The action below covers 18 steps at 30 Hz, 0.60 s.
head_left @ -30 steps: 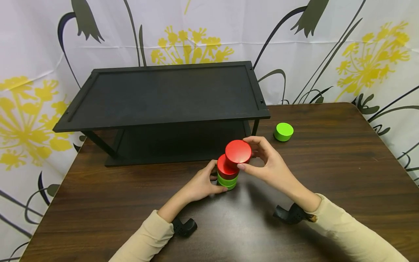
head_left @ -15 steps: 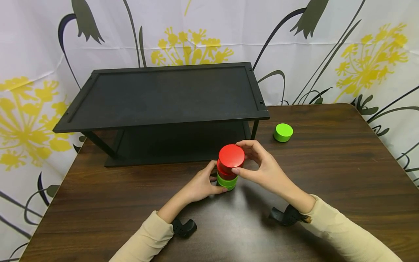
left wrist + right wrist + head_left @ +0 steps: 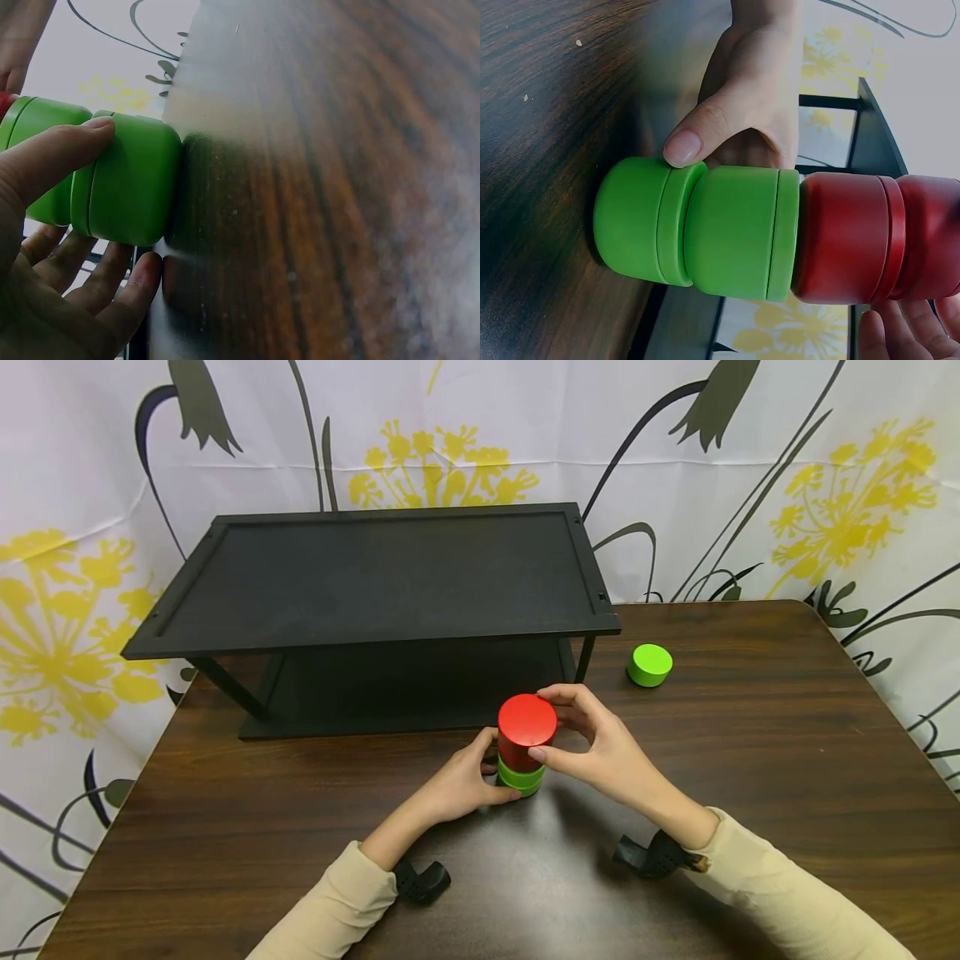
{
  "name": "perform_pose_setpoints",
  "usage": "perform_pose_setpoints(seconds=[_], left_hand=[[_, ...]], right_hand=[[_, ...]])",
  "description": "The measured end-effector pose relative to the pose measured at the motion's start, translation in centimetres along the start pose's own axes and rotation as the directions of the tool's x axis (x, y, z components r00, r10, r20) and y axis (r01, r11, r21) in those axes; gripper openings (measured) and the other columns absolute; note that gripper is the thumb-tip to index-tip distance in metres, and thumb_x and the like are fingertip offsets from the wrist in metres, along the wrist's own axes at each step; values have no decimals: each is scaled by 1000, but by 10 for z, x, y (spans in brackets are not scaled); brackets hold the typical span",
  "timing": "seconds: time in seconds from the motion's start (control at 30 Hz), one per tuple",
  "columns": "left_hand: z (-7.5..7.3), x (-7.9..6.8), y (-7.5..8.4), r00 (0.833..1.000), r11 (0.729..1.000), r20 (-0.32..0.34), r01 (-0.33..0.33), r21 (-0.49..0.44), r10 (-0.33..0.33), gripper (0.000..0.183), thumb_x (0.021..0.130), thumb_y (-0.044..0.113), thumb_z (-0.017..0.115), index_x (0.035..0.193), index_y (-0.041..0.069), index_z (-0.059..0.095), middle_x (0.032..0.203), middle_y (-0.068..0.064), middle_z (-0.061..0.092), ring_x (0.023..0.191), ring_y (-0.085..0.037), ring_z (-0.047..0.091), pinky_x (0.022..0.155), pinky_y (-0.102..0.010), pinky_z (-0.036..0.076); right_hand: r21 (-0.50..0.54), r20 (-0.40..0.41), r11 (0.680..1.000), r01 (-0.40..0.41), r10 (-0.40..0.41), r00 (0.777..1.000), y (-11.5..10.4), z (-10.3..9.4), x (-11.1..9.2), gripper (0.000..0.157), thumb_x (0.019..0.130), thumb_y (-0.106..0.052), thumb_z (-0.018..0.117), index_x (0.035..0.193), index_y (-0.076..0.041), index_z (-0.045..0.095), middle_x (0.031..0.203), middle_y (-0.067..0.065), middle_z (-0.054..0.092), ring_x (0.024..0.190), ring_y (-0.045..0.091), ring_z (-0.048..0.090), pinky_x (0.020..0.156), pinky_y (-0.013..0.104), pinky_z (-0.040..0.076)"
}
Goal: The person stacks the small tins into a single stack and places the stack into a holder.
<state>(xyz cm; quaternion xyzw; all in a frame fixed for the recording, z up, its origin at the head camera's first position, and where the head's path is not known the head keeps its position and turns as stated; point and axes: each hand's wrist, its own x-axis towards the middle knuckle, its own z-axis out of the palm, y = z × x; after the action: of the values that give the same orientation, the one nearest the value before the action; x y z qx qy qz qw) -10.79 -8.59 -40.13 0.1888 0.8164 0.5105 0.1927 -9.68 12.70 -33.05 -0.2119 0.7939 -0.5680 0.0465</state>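
Fingers (image 3: 564, 693) of the right hand (image 3: 600, 745) curl round the upper red container (image 3: 527, 727), spread to its width; those of the left hand (image 3: 459, 785) grip the lowest green container (image 3: 630, 217). Dark wood-grained table (image 3: 757, 727) supports all items. Black rack (image 3: 375, 578): at 10 o'clock from the stack (image 3: 780, 236). Stack: upright, two red containers above two green. Single green container (image 3: 650, 666): at 2 o'clock from the stack, standing apart.

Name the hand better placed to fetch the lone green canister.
Right, probably: the right hand is nearer that lone green canister, and the top red canister it holds looks aligned with the stack. The left hand grips the bottom green canister.
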Motion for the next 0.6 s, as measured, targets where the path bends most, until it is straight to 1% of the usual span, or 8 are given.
perform_pose_setpoints(seconds=[0.1,0.17,0.33,0.47,0.6], left_hand=[[0,0,0,1000,1000,-1,1,0,-1,67,79,9,77,133,7,37,135,-13,50,127,-30,51,104,-46,48],[0,0,0,1000,1000,-2,-2,3,2,67,79,9,77,133,7,37,134,-13,50,127,-30,52,104,-46,48],[0,0,-1,1000,1000,2,-18,12,18,67,80,11,77,133,6,37,134,-15,50,127,-32,51,103,-46,49],[0,1,-2,1000,1000,6,-22,13,22,66,80,11,77,133,6,37,134,-16,50,127,-33,51,104,-46,48],[0,1,-1,1000,1000,2,-19,13,19,66,80,10,77,133,6,37,134,-15,50,126,-32,52,103,-46,49]], right_hand=[[-12,3,1000,7,-7,1000,1,0,0,55,81,-7,74,129,-11,48,125,7,58,112,21,60,99,30,51],[-16,5,1000,16,-16,1000,2,0,0,55,81,-7,74,129,-11,48,125,7,57,112,22,60,99,25,50],[-12,12,999,32,-32,999,3,-1,1,56,81,-5,74,130,-10,47,126,7,57,112,21,59,99,22,49],[-8,27,999,41,-40,999,2,-2,1,60,80,-5,74,132,-10,45,129,7,55,113,20,58,100,21,48],[1,35,998,57,-56,998,1,-5,1,61,81,-4,74,134,-9,44,133,7,53,115,15,58,101,20,48]])
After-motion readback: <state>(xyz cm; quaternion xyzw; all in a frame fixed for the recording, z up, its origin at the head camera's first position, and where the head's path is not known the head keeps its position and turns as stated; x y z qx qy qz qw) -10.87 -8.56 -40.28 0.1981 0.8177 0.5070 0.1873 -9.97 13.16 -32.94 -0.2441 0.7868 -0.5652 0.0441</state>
